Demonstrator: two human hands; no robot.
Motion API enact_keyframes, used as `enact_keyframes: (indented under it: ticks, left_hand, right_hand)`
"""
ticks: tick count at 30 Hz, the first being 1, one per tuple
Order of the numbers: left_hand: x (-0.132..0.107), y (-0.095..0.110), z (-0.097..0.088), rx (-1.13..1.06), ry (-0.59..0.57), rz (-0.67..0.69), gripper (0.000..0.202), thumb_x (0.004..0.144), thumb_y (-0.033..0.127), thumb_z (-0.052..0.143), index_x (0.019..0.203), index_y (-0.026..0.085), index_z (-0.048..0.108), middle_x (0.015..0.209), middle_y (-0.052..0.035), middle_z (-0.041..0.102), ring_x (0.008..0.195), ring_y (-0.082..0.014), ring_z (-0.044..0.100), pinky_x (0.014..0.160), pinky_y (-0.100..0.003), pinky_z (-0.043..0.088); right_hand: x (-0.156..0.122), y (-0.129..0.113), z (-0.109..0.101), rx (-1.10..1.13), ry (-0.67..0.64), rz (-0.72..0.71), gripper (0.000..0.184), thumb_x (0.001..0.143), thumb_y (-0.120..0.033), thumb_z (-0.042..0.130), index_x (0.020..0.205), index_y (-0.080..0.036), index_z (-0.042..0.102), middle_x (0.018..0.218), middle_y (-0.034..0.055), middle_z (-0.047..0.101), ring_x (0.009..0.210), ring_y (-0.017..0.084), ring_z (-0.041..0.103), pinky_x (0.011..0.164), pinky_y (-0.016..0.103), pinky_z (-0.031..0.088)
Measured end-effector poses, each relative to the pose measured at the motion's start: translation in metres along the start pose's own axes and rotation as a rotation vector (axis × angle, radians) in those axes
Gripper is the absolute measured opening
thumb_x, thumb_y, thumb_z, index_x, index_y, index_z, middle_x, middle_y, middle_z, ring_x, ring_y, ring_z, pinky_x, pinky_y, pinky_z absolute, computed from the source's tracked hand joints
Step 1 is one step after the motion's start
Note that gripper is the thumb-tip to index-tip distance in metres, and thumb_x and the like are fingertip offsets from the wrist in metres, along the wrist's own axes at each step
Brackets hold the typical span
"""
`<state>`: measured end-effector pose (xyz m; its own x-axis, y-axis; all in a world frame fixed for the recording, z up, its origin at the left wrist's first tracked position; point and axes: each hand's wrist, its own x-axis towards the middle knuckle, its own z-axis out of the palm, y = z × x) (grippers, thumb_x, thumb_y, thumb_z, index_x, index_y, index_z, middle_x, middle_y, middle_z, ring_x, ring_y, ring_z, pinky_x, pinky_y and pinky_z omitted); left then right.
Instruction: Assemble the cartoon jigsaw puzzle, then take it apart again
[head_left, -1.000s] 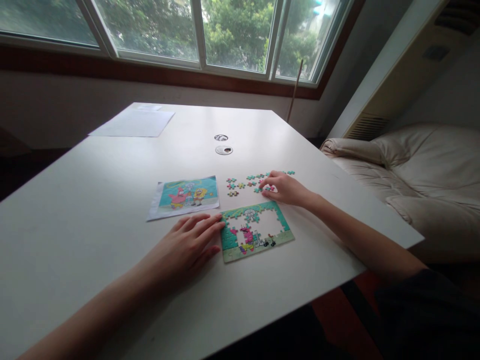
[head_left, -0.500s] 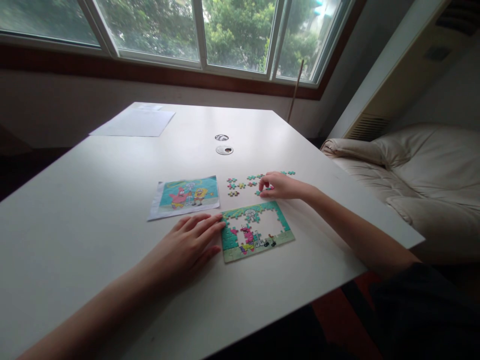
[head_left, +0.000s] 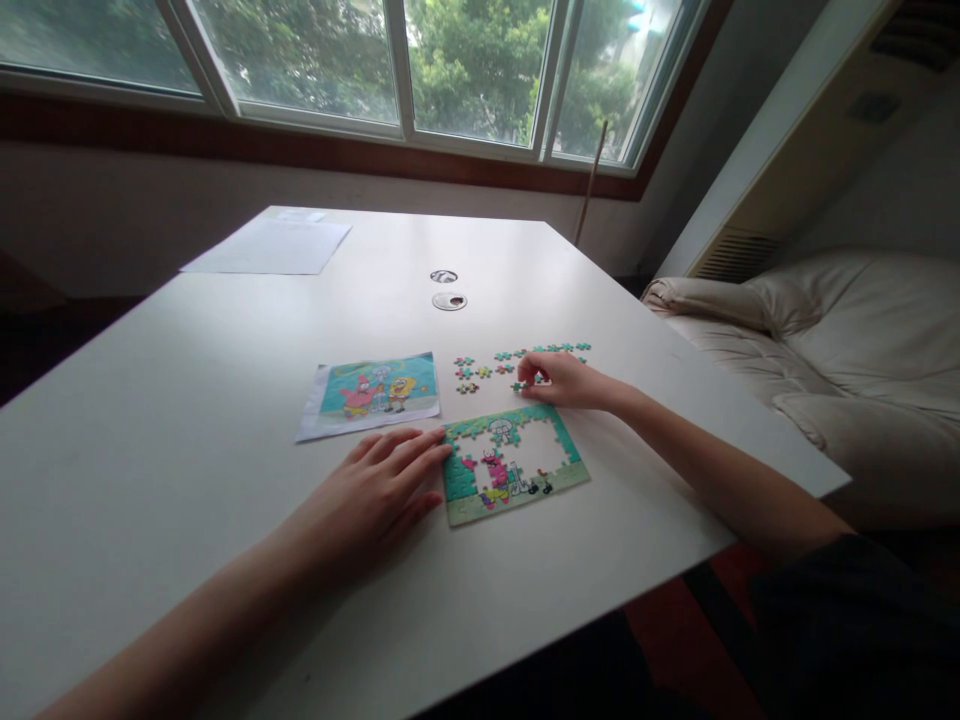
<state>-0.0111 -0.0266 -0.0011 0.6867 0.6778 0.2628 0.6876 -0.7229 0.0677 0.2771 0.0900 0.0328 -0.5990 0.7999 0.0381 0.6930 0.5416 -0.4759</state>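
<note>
My left hand (head_left: pixel 390 480) lies flat on the white table, its fingers stretched out and the tips against the left edge of a partly filled jigsaw puzzle (head_left: pixel 461 512). Gaps in the puzzle's middle show white. Above its top edge my right hand (head_left: pixel 562 380) is curled, thumb and forefinger closed around a small teal puzzle piece (head_left: pixel 517 387) at the table surface. Rows of loose puzzle pieces (head_left: pixel 483 372) lie behind the puzzle, and my right hand hides some of them. Left of these lies a printed reference picture (head_left: pixel 379 390) with the cartoon characters.
A white sheet of paper (head_left: pixel 270 248) lies at the table's far left. Two round cable holes (head_left: pixel 449 301) are set in the middle of the white table (head_left: pixel 187 400). To the right stands a cream leather sofa (head_left: pixel 855 340), and windows (head_left: pixel 472 60) line the back.
My right hand has shifted slightly toward me, and more of the loose pieces behind it show. My left hand and the puzzle have stayed in place.
</note>
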Motion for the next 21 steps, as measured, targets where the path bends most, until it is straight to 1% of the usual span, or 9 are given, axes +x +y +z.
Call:
enact_keyframes:
  ticks: [3, 5, 8, 10, 11, 13, 15, 18, 21]
  left_hand:
    - [0.000, 0.000, 0.000, -0.001, 0.003, 0.000, 0.040, 0.093, 0.034, 0.039, 0.129, 0.019, 0.049, 0.134, -0.0076, 0.051, 0.118, -0.0278, 0.046, 0.095, -0.044, 0.038]
    - [0.000, 0.001, 0.000, 0.004, -0.010, 0.002, 0.040, 0.093, 0.034, 0.039, 0.129, 0.019, 0.049, 0.134, -0.0078, 0.051, 0.118, -0.0276, 0.046, 0.095, -0.043, 0.039]
    - [0.000, 0.001, -0.001, 0.003, -0.015, 0.003, 0.040, 0.093, 0.035, 0.039, 0.129, 0.019, 0.049, 0.134, -0.0077, 0.051, 0.118, -0.0274, 0.046, 0.096, -0.043, 0.039]
    - [0.001, 0.000, -0.002, -0.001, -0.010, 0.001, 0.040, 0.093, 0.035, 0.039, 0.129, 0.020, 0.048, 0.134, -0.0074, 0.051, 0.119, -0.0274, 0.045, 0.096, -0.043, 0.038]
    - [0.001, 0.000, -0.002, -0.001, -0.009, 0.002, 0.040, 0.093, 0.034, 0.040, 0.130, 0.020, 0.048, 0.134, -0.0074, 0.051, 0.119, -0.0274, 0.045, 0.096, -0.043, 0.038]
    - [0.001, 0.000, -0.002, 0.003, -0.013, 0.006, 0.040, 0.093, 0.034, 0.040, 0.130, 0.019, 0.047, 0.134, -0.0076, 0.051, 0.119, -0.0277, 0.045, 0.096, -0.043, 0.038]
    - [0.001, -0.001, -0.002, 0.006, -0.018, 0.008, 0.040, 0.093, 0.034, 0.040, 0.130, 0.019, 0.047, 0.135, -0.0077, 0.050, 0.119, -0.0278, 0.045, 0.096, -0.044, 0.038]
    - [0.000, -0.001, -0.002, 0.003, -0.019, 0.005, 0.040, 0.093, 0.034, 0.041, 0.130, 0.020, 0.048, 0.134, -0.0076, 0.051, 0.119, -0.0277, 0.045, 0.096, -0.043, 0.038]
    - [0.000, 0.000, -0.002, 0.001, -0.016, 0.004, 0.040, 0.092, 0.034, 0.042, 0.129, 0.020, 0.048, 0.134, -0.0075, 0.051, 0.119, -0.0279, 0.045, 0.097, -0.043, 0.038]
  right_hand:
    - [-0.006, 0.002, 0.001, 0.145, 0.071, 0.018, 0.017, 0.073, -0.024, 0.064, 0.087, -0.015, 0.065, 0.077, 0.0019, 0.064, 0.063, 0.010, 0.049, 0.061, 0.024, 0.036]
    - [-0.011, 0.004, 0.002, 0.338, 0.120, 0.060, 0.022, 0.071, -0.032, 0.067, 0.084, -0.014, 0.066, 0.075, 0.0019, 0.064, 0.060, 0.009, 0.047, 0.058, 0.025, 0.036]
    - [-0.019, 0.002, 0.004, 0.695, 0.190, 0.175, 0.029, 0.064, -0.037, 0.072, 0.080, -0.015, 0.065, 0.075, 0.0023, 0.065, 0.061, 0.009, 0.051, 0.057, 0.025, 0.038]
    - [-0.024, -0.003, 0.005, 0.861, 0.202, 0.269, 0.029, 0.062, -0.038, 0.074, 0.077, -0.015, 0.064, 0.072, 0.0015, 0.064, 0.058, 0.008, 0.050, 0.052, 0.023, 0.036]
    - [-0.026, -0.006, 0.005, 0.915, 0.195, 0.311, 0.029, 0.061, -0.037, 0.074, 0.076, -0.015, 0.063, 0.069, 0.0010, 0.064, 0.054, 0.007, 0.047, 0.049, 0.022, 0.034]
    - [-0.029, -0.012, 0.005, 0.990, 0.171, 0.357, 0.028, 0.061, -0.037, 0.075, 0.073, -0.015, 0.061, 0.067, 0.0005, 0.064, 0.049, 0.004, 0.041, 0.045, 0.020, 0.030]
    - [-0.030, -0.017, 0.005, 1.046, 0.158, 0.363, 0.029, 0.061, -0.036, 0.075, 0.072, -0.015, 0.059, 0.069, 0.0015, 0.065, 0.046, 0.003, 0.038, 0.043, 0.020, 0.028]
    - [-0.031, -0.021, 0.005, 1.098, 0.144, 0.362, 0.031, 0.062, -0.036, 0.074, 0.074, -0.016, 0.055, 0.073, 0.0036, 0.068, 0.045, 0.003, 0.038, 0.042, 0.020, 0.026]
    - [-0.031, -0.022, 0.007, 1.105, 0.161, 0.349, 0.031, 0.064, -0.036, 0.072, 0.077, -0.016, 0.053, 0.070, 0.0028, 0.068, 0.044, 0.003, 0.040, 0.043, 0.019, 0.027]
